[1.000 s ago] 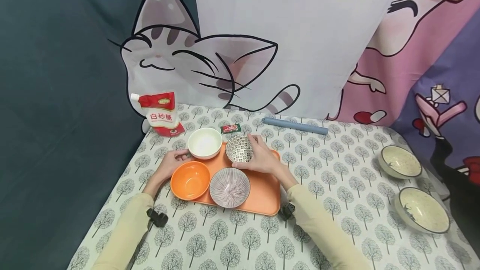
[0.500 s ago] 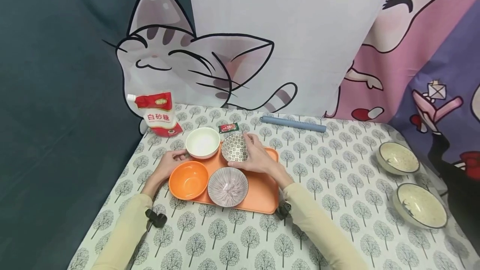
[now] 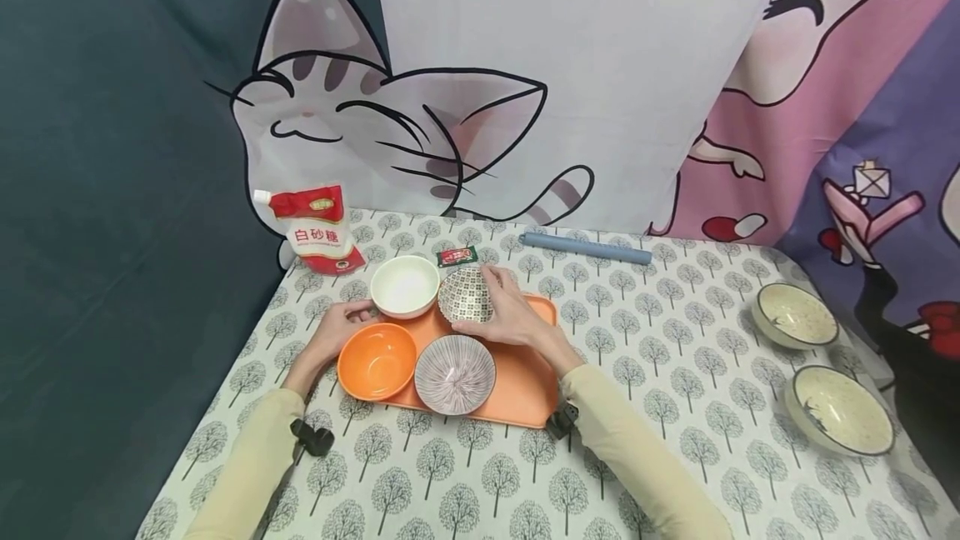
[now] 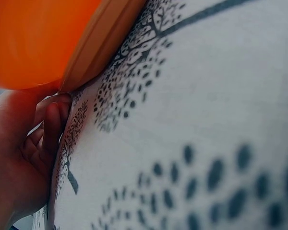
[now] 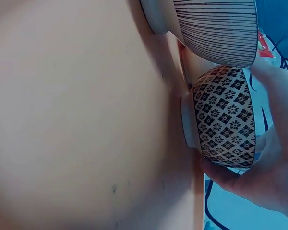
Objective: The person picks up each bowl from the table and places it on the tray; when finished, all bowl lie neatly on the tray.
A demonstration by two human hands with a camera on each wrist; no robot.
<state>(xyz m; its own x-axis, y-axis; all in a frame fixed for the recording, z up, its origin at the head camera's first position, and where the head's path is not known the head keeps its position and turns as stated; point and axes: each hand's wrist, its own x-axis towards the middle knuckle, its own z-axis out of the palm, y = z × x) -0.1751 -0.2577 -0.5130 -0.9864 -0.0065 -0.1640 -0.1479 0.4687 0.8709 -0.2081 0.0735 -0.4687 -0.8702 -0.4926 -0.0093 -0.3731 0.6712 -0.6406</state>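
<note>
My right hand [image 3: 517,317] holds a small bowl with a dark flower-lattice pattern [image 3: 461,295] across its rim, thumb on the near side and fingers on the far side. In the right wrist view, the bowl's foot is right at the orange tray [image 3: 527,386]. My left hand [image 3: 339,330] grips the tray's left end, its curled fingertips right at the edge in the left wrist view and partly hidden by an orange bowl [image 3: 377,362]. A white bowl [image 3: 406,285] stands behind that one, left of the patterned bowl. A purple-striped bowl [image 3: 454,375] stands at the tray's front.
A red and white sugar pouch [image 3: 321,230] stands at the back left. Behind the tray lie a small green and red packet [image 3: 457,257] and a blue-grey stick [image 3: 587,248]. Two cream bowls with dark rims, one farther back [image 3: 797,317], stand at the right of the tree-print tablecloth [image 3: 637,373].
The patterned bowl has shifted slightly left in my right hand, closer to the white bowl. My left hand stays at the tray's end. The head view has turned a little.
</note>
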